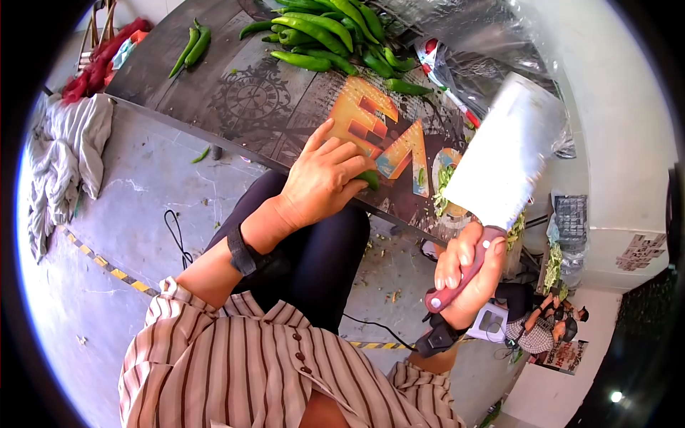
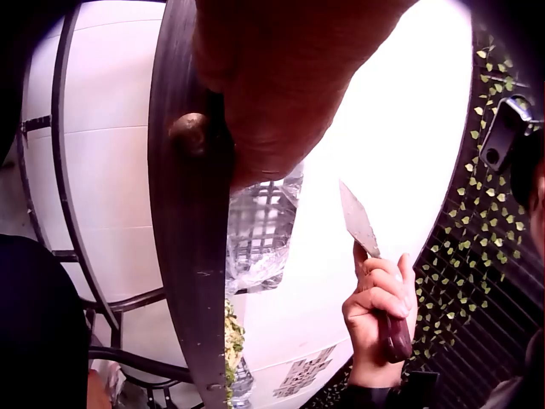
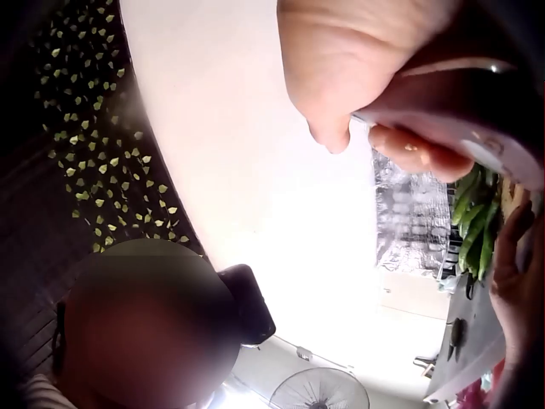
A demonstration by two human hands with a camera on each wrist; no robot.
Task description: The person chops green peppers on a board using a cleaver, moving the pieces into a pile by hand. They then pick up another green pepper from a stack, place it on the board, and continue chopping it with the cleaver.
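Note:
In the head view my left hand is low over the table's near edge, pinching a green pepper whose tip shows beside the fingers. Most of that pepper is hidden. My right hand grips the dark red handle of a cleaver, its broad blade raised above the table's right part. Chopped green bits lie partly behind the blade. The left wrist view shows my right hand upright around the handle; the right wrist view shows it close up.
Whole green peppers are piled at the table's far side, with two more to the left. Clear plastic wrap lies beyond the pile. A grey cloth hangs at the left. People sit at the lower right.

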